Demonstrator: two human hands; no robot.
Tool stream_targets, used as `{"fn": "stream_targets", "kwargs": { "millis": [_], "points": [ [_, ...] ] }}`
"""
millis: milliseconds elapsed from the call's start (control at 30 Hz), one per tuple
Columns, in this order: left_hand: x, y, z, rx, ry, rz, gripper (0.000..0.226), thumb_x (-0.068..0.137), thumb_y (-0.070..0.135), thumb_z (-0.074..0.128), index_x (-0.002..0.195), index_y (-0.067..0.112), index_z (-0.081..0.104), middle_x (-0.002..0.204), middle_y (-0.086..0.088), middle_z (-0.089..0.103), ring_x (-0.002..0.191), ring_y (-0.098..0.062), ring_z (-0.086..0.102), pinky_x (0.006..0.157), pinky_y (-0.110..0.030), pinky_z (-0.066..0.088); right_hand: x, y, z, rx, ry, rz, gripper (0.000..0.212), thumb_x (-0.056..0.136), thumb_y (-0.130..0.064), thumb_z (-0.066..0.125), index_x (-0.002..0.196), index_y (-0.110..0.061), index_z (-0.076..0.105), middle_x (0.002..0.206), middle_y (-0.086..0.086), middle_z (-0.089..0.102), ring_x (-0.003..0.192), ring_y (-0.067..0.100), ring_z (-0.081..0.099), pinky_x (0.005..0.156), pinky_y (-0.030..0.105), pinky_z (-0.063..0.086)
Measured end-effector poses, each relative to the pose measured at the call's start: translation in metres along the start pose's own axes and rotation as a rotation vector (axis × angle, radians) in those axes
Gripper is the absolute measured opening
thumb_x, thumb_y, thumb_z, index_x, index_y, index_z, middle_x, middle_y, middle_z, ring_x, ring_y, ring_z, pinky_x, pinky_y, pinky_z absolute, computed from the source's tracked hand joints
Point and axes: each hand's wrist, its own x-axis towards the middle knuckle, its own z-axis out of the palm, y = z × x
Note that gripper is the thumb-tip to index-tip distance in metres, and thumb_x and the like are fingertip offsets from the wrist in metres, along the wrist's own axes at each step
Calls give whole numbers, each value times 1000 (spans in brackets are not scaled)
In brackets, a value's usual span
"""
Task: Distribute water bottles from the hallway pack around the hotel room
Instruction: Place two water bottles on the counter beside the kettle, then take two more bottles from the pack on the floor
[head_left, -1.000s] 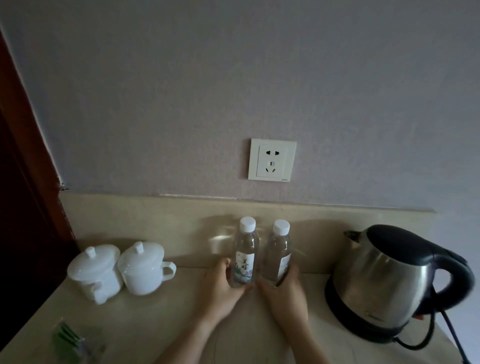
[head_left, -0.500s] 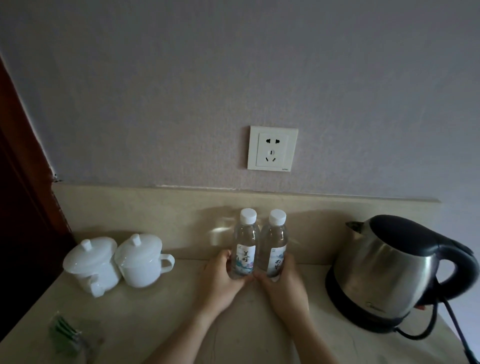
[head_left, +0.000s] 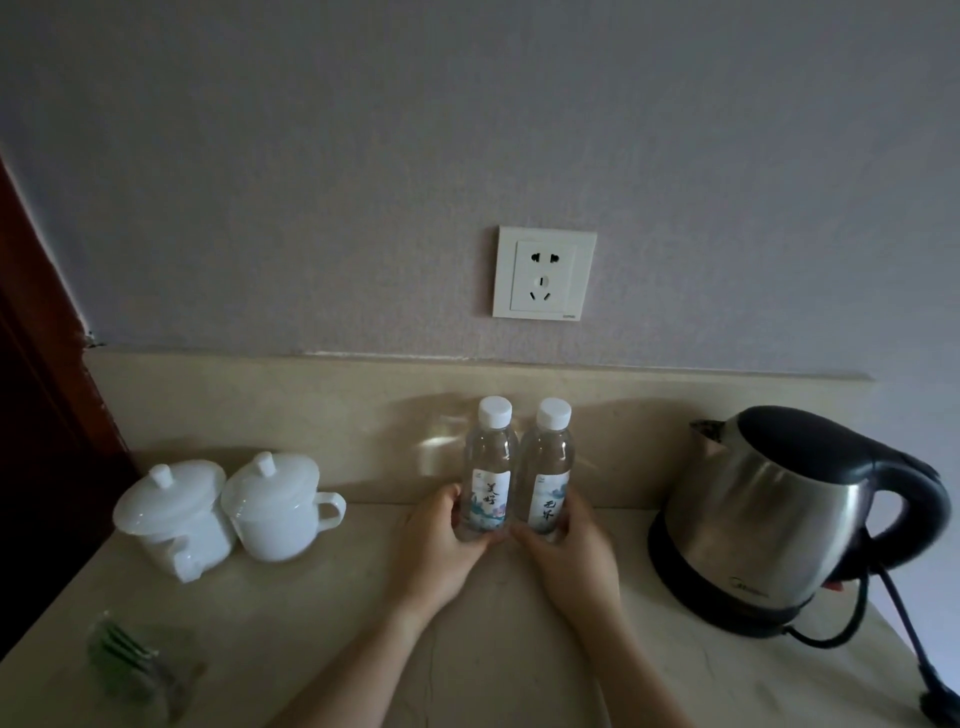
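Two small clear water bottles with white caps stand upright and side by side on the beige counter (head_left: 311, 623), close to the backsplash. My left hand (head_left: 441, 551) wraps the base of the left bottle (head_left: 490, 478). My right hand (head_left: 571, 556) wraps the base of the right bottle (head_left: 548, 478). Both labels face me. The two bottles touch or nearly touch each other.
Two white lidded cups (head_left: 223, 509) sit at the left of the counter. A steel electric kettle (head_left: 779, 519) with its black cord stands at the right. Green packets (head_left: 130, 665) lie at the front left. A wall socket (head_left: 543, 273) is above the bottles. Dark wood borders the left.
The right bottle has been brought in against the left one and stood straight. Both hands stay on the bottle bases.
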Motion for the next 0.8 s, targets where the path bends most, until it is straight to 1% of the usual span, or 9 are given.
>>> {"fn": "stream_targets", "kwargs": {
  "millis": [167, 267, 333, 433, 500, 567, 633, 733, 800],
  "points": [
    [3, -5, 2, 18, 1, -6, 52, 54, 56, 84, 98, 47, 59, 91, 16, 74, 84, -3, 69, 78, -43, 58, -2, -4, -1, 13, 5, 6, 41, 64, -48, 85, 88, -50, 53, 89, -17, 69, 82, -3, 64, 67, 23, 49],
    [3, -2, 1, 38, 3, -5, 49, 56, 54, 83, 98, 50, 57, 92, 17, 73, 85, 0, 67, 80, -40, 57, 0, -5, 0, 26, 2, 4, 42, 62, -49, 85, 89, -52, 52, 91, -18, 70, 84, -2, 65, 71, 26, 52],
    [0, 2, -2, 4, -17, -46, 52, 58, 51, 83, 103, 48, 58, 99, 17, 72, 93, 3, 65, 88, -38, 55, 2, -6, 0, 60, -15, 14, 47, 60, -51, 85, 92, -51, 52, 94, -20, 69, 86, -3, 65, 76, 28, 54],
    [-21, 16, -8, -61, 22, -96, 80, 58, 57, 83, 127, 33, 52, 125, 13, 62, 117, -1, 56, 105, -37, 46, -11, -11, -7, 165, -45, 59, 76, 55, -57, 87, 118, -41, 47, 114, -12, 61, 105, 10, 64, 89, 36, 54],
    [-42, 39, -20, -99, 93, -112, 80, 64, 52, 83, 132, 27, 49, 131, 9, 57, 120, -2, 53, 107, -32, 43, -28, -20, -19, 234, 37, 69, 93, 61, -51, 87, 136, -19, 42, 121, -4, 51, 117, 22, 56, 99, 43, 49],
    [-65, 69, -39, -100, 174, -41, 52, 74, 36, 83, 119, 29, 58, 121, 11, 63, 109, 3, 58, 96, -24, 45, -47, -44, -32, 309, 131, -21, 70, 71, -39, 84, 127, -18, 48, 113, -4, 48, 108, 18, 54, 96, 38, 47],
    [-89, 103, -67, -55, 267, 56, 35, 74, 34, 79, 105, 30, 65, 104, 14, 70, 98, 1, 63, 83, -20, 47, -70, -84, -41, 450, 106, -166, 44, 77, -35, 79, 110, -29, 52, 106, -5, 54, 97, 7, 56, 85, 27, 46],
    [-133, 150, -127, -10, 435, 175, 26, 73, 38, 72, 97, 30, 68, 95, 16, 70, 89, -7, 66, 73, -19, 50, -108, -158, -41, 612, -147, -374, 37, 70, -46, 67, 102, -33, 56, 94, -7, 63, 90, 9, 61, 77, 21, 46],
    [-170, 169, -173, 52, 575, 217, 23, 73, 40, 69, 94, 31, 68, 93, 16, 70, 85, -9, 66, 73, -19, 50, -141, -206, -30, 683, -334, -496, 34, 71, -44, 65, 101, -31, 59, 89, -9, 65, 86, 13, 63, 75, 22, 49]
  ]
}}
